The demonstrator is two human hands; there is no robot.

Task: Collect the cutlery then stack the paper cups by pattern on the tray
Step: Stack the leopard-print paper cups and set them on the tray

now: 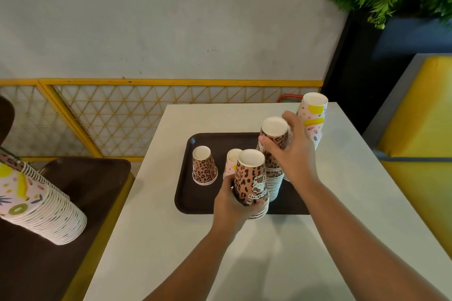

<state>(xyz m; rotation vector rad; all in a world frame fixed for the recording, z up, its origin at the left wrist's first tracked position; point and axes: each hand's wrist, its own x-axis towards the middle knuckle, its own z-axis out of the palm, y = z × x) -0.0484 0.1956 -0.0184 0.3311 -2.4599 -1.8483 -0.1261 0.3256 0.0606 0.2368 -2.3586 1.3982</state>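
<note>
Brown plastic is what your tray (pixel 195 200) is made of, and it lies on the white table (pixel 342 190) in front of you. On it all cups stand upside down, bottoms up. Your left hand (pixel 232 205) is curled around a small stack of leopard-pattern cups (pixel 250 178) at the near edge of the tray; a few rims show under your fingers, and I cannot tell if this stack rests on the tray or is lifted. Your right hand (pixel 293 151) grips the top of the tall leopard stack (pixel 272 154), thumb on the near side and the fingers behind it. This tall stack stands on the tray, just behind and to the right of the one in your left hand. Your two hands are apart, each on its own stack.

At the left part of the tray a single leopard cup (pixel 204 166) stands alone. Between it and your left-hand stack a pink cup (pixel 232 160) is partly hidden. At the far right, behind your right hand, a tall stack of pink cups with yellow shapes (pixel 313 115) rises; its base is hidden, so I cannot tell whether it is on the tray.

At your left, apart from the table, a long tilted stack of pink fruit-pattern cups (pixel 36 203) leans over a second brown tray (pixel 85 178).
</note>
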